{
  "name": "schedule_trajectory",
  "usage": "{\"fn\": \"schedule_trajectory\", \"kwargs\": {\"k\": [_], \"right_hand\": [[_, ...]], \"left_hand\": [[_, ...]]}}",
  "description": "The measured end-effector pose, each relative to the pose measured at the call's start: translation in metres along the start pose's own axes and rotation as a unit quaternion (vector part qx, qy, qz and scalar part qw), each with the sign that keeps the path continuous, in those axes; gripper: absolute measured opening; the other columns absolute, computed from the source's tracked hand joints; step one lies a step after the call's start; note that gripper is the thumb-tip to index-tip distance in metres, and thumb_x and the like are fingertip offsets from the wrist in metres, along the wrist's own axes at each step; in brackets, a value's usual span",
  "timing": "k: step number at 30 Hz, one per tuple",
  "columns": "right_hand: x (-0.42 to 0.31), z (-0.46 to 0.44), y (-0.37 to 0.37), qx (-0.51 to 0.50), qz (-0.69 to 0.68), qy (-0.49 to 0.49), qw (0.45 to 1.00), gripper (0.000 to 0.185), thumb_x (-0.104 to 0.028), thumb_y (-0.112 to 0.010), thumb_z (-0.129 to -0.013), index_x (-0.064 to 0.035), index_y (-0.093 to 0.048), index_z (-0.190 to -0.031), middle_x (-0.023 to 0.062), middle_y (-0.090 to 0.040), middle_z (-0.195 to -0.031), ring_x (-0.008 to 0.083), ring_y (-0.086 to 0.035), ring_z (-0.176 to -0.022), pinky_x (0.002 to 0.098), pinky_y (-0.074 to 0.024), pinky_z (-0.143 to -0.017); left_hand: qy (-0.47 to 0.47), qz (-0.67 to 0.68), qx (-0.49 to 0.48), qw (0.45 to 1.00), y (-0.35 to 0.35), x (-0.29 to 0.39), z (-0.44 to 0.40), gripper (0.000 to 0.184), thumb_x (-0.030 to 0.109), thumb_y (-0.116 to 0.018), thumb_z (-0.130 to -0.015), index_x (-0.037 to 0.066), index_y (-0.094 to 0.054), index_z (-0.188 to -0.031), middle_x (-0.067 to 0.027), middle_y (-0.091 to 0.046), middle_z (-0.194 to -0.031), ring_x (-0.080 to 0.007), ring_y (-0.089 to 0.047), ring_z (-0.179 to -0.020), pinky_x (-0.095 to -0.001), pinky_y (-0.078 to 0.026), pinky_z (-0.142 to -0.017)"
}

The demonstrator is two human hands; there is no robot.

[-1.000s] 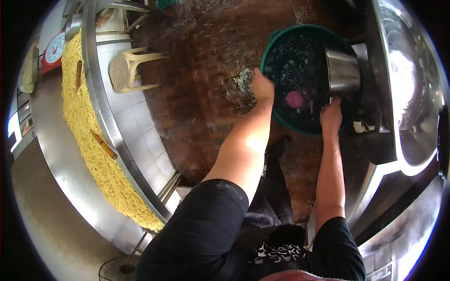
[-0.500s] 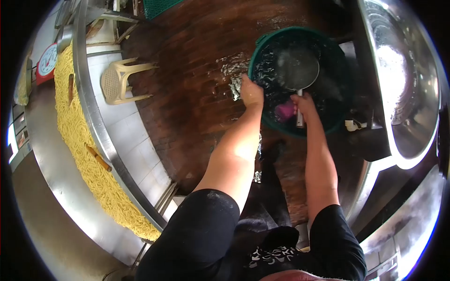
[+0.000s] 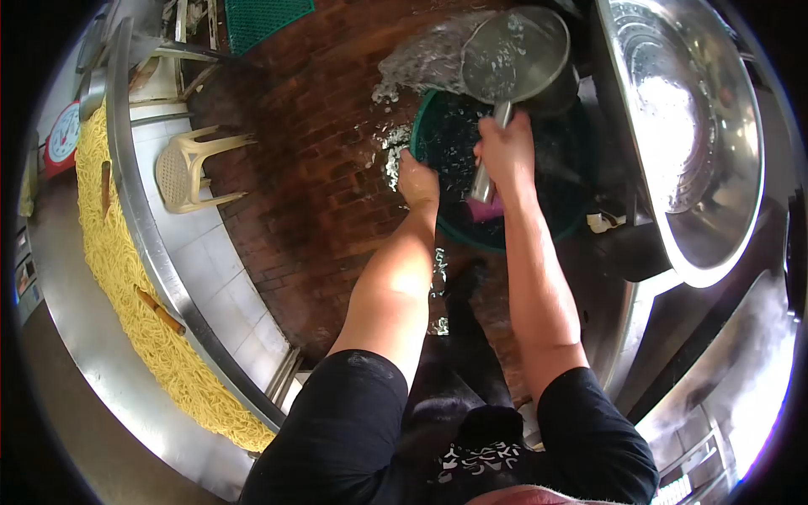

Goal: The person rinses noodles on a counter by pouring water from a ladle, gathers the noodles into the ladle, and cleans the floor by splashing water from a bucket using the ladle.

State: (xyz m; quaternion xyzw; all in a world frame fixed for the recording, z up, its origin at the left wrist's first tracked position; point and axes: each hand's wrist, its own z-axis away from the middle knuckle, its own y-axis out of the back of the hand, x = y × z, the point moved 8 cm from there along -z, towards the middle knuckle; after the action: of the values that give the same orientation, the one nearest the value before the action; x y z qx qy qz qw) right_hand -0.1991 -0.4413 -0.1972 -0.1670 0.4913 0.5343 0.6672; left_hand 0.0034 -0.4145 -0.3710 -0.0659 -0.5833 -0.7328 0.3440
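Observation:
My right hand [image 3: 508,153] is closed around the metal handle of a round, long-handled saucepan [image 3: 551,63]. The saucepan is raised over the far side of a green tub [image 3: 427,206] of water and tilted, and a sheet of water [image 3: 425,55] spills left from it onto the floor. My left hand [image 3: 418,181] grips the tub's left rim; its fingertips are partly hidden. Below the saucepan handle, a pink object [image 3: 484,209] shows in the tub, its kind unclear.
At right stands a large shiny metal basin [image 3: 732,168]. Yellow noodles [image 3: 126,278] with wooden rods lie along a steel counter [image 3: 168,269] at left, near a red scale [image 3: 63,139]. A beige plastic stool [image 3: 181,172] stands by the tiled wall. The brick floor [image 3: 311,168] is wet.
My right hand has lifted the saucepan out of the tub's water and tipped it, throwing water left onto the floor. My left hand stays at the rim. The whole view has shifted slightly.

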Motion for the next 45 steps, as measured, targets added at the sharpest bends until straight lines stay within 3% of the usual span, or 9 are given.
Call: {"fn": "schedule_trajectory", "kwargs": {"k": [3, 6, 12, 20, 25, 30, 35, 39, 45], "right_hand": [[-0.041, -0.028, -0.002, 0.114, 0.238, 0.210, 0.941, 0.039, -0.014, -0.063, -0.087, 0.0152, -0.045, -0.105, 0.0293, -0.066, -0.085, 0.0386, -0.071, -0.079, 0.0460, -0.0568, -0.069], [-0.058, -0.057, -0.011, 0.106, 0.297, 0.163, 0.935, 0.043, -0.015, -0.066, -0.086, 0.0165, -0.043, -0.106, 0.0329, -0.066, -0.093, 0.0445, -0.069, -0.091, 0.0484, -0.0565, -0.079], [-0.111, -0.092, -0.010, 0.196, 0.334, 0.311, 0.868, 0.041, -0.018, -0.067, -0.089, 0.0097, -0.046, -0.110, 0.0332, -0.066, -0.101, 0.0488, -0.067, -0.092, 0.0529, -0.0540, -0.084], [-0.049, -0.021, 0.013, 0.164, 0.288, 0.313, 0.890, 0.045, -0.012, -0.059, -0.093, 0.0039, -0.042, -0.131, 0.0304, -0.061, -0.111, 0.0518, -0.062, -0.098, 0.0552, -0.0515, -0.084], [0.088, 0.038, 0.012, 0.044, 0.314, 0.116, 0.941, 0.061, -0.008, -0.062, -0.090, 0.0118, -0.030, -0.138, 0.0381, -0.053, -0.119, 0.0533, -0.055, -0.109, 0.0561, -0.0473, -0.090], [0.183, 0.011, -0.003, -0.001, 0.406, -0.006, 0.914, 0.061, -0.006, -0.067, -0.084, 0.0109, -0.036, -0.135, 0.0320, -0.055, -0.119, 0.0505, -0.058, -0.109, 0.0526, -0.0502, -0.091], [0.268, -0.032, -0.031, -0.067, 0.582, 0.100, 0.804, 0.050, -0.016, -0.065, -0.085, 0.0065, -0.049, -0.126, 0.0291, -0.060, -0.121, 0.0442, -0.062, -0.108, 0.0507, -0.0523, -0.087], [0.252, -0.048, -0.011, -0.051, 0.504, -0.001, 0.862, 0.045, -0.022, -0.060, -0.087, 0.0014, -0.055, -0.125, 0.0255, -0.069, -0.107, 0.0415, -0.067, -0.097, 0.0506, -0.0533, -0.085], [0.224, -0.048, -0.001, -0.123, 0.479, 0.011, 0.869, 0.040, -0.021, -0.066, -0.083, -0.0036, -0.060, -0.118, 0.0239, -0.070, -0.102, 0.0418, -0.068, -0.099, 0.0523, -0.0531, -0.086]], "left_hand": [[-0.008, 0.003, 0.007, 1.000, -0.001, -0.001, 0.000, 0.033, 0.008, -0.067, -0.085, 0.001, -0.048, -0.112, -0.0267, -0.063, -0.107, -0.0478, -0.061, -0.101, -0.0554, -0.048, -0.086], [-0.014, 0.008, 0.016, 1.000, -0.002, -0.002, -0.001, 0.033, 0.008, -0.066, -0.086, 0.001, -0.048, -0.113, -0.0267, -0.063, -0.108, -0.0479, -0.061, -0.101, -0.0553, -0.048, -0.087], [-0.007, 0.011, 0.003, 1.000, 0.000, 0.000, 0.001, 0.034, 0.008, -0.063, -0.088, 0.000, -0.048, -0.117, -0.0271, -0.062, -0.110, -0.0475, -0.060, -0.104, -0.0554, -0.047, -0.087], [-0.004, 0.020, -0.001, 1.000, 0.005, 0.004, 0.000, 0.031, 0.006, -0.062, -0.087, -0.001, -0.047, -0.114, -0.0260, -0.061, -0.108, -0.0460, -0.060, -0.104, -0.0538, -0.048, -0.088], [0.003, 0.018, -0.007, 1.000, 0.002, 0.001, -0.002, 0.030, 0.006, -0.060, -0.088, 0.000, -0.048, -0.115, -0.0258, -0.062, -0.108, -0.0463, -0.060, -0.103, -0.0544, -0.047, -0.088], [0.011, 0.018, -0.019, 1.000, 0.005, 0.004, -0.001, 0.030, 0.006, -0.060, -0.088, 0.000, -0.049, -0.115, -0.0255, -0.062, -0.107, -0.0463, -0.060, -0.103, -0.0545, -0.047, -0.088], [-0.013, 0.017, 0.005, 1.000, 0.001, 0.001, -0.001, 0.031, 0.006, -0.060, -0.088, -0.001, -0.049, -0.115, -0.0265, -0.062, -0.106, -0.0467, -0.061, -0.101, -0.0549, -0.048, -0.087], [-0.005, 0.021, -0.004, 1.000, 0.004, 0.004, -0.001, 0.030, 0.005, -0.061, -0.087, -0.003, -0.049, -0.113, -0.0273, -0.062, -0.104, -0.0469, -0.061, -0.100, -0.0552, -0.048, -0.086], [-0.020, 0.019, 0.006, 1.000, 0.002, 0.003, -0.001, 0.031, 0.004, -0.062, -0.086, -0.003, -0.049, -0.113, -0.0277, -0.063, -0.103, -0.0466, -0.061, -0.099, -0.0546, -0.048, -0.085]]}}
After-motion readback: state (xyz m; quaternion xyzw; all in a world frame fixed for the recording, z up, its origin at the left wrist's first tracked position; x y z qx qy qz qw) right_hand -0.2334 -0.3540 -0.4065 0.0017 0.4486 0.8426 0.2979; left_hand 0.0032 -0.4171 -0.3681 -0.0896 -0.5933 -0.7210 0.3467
